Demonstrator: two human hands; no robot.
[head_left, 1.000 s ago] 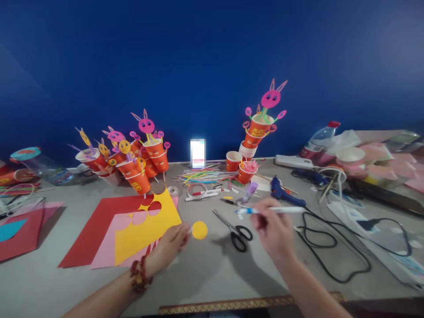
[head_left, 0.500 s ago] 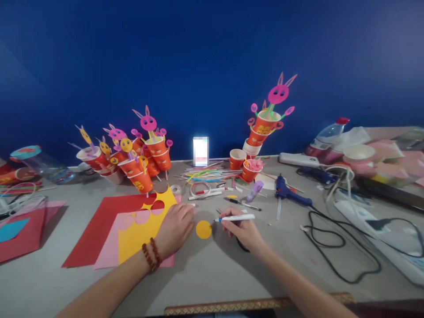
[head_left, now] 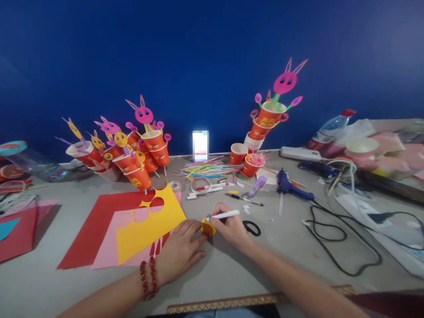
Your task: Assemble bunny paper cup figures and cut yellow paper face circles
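A small yellow paper disc (head_left: 208, 231) lies on the grey table in front of me. My left hand (head_left: 182, 248), with a red bead bracelet, rests flat with its fingers out, and the fingertips touch the disc's left edge. In my right hand (head_left: 234, 227) is a white marker (head_left: 228, 214), its blue tip over the upper part of the disc. Whether the tip touches the paper I cannot tell. Left of the hands, a cut yellow sheet (head_left: 145, 234) with round gaps lies over pink and red sheets (head_left: 81, 234). A black looped handle (head_left: 253, 228) shows right of my right hand.
Behind the hands are pens (head_left: 245, 199), a purple glue stick (head_left: 257, 185) and a pile of coloured sticks (head_left: 208, 170). Decorated red cups (head_left: 154, 148) stand at both sides of a lit phone (head_left: 200, 146). A blue glue gun (head_left: 293, 189) and its black cord lie rightward.
My left hand has come off the yellow sheet, down and right onto the disc's edge. The right hand has moved left, bringing the marker tip over the disc and uncovering the black handle.
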